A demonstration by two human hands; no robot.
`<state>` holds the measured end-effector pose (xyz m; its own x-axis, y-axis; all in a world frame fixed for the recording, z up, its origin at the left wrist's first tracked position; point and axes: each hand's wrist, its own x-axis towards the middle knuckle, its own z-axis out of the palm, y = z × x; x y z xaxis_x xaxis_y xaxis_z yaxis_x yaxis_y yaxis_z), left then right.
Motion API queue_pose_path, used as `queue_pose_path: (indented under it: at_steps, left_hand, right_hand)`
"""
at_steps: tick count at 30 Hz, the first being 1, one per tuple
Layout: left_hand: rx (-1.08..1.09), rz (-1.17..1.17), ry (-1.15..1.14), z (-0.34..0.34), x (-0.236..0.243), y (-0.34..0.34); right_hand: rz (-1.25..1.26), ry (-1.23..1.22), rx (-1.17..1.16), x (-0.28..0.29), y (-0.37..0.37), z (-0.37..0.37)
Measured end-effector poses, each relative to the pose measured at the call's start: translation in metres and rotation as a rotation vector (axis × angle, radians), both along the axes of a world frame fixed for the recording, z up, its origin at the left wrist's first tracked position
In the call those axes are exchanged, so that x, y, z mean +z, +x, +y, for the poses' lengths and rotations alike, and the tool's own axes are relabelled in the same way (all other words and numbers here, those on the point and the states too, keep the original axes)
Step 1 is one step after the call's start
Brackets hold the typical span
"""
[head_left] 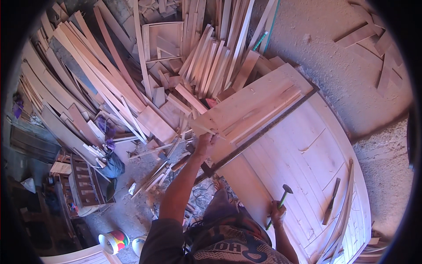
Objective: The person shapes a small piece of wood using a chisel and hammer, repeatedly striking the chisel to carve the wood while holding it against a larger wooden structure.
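Observation:
My left hand (206,143) is closed on a thin wood piece (207,129) at the end of a wide board (263,99) bearing narrow strips. My right hand (277,212) grips a hammer (287,190) with a green handle and dark head, over the near part of a large planked wooden panel (294,158). A long dark bar clamp (268,125) crosses the panel just right of my left hand. A dark flat tool, perhaps a chisel (331,200), lies on the panel beside long, slightly curved strips (344,198).
Piles of planks and offcuts (101,79) lean and lie along the left and back. A slatted wooden piece (85,185) and white buckets (110,243) stand at lower left, on a littered floor (132,176). More offcuts (365,35) lie at upper right.

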<state>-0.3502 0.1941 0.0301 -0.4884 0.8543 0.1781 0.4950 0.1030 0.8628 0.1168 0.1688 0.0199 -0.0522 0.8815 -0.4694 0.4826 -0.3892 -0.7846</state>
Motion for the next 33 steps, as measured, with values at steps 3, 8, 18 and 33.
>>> queue_pose_path:
  at_steps: [3, 8, 18, 33]
  left_hand:
    - [-0.265, 0.111, -0.151, 0.016, 0.025, -0.014]
    - [-0.421, 0.131, -0.197, 0.029, 0.038, -0.043]
    - [-0.358, 0.171, -0.11, 0.03, 0.013, -0.008]
    - [-0.31, -0.573, 0.071, 0.038, 0.042, 0.002]
  right_hand:
    - [0.007, 0.048, 0.022, 0.007, -0.004, 0.001]
    - [0.015, 0.046, 0.015, -0.003, 0.003, 0.002]
    - [0.043, 0.071, -0.008, -0.008, 0.008, -0.003]
    - [0.128, 0.509, 0.351, 0.15, -0.09, 0.049]
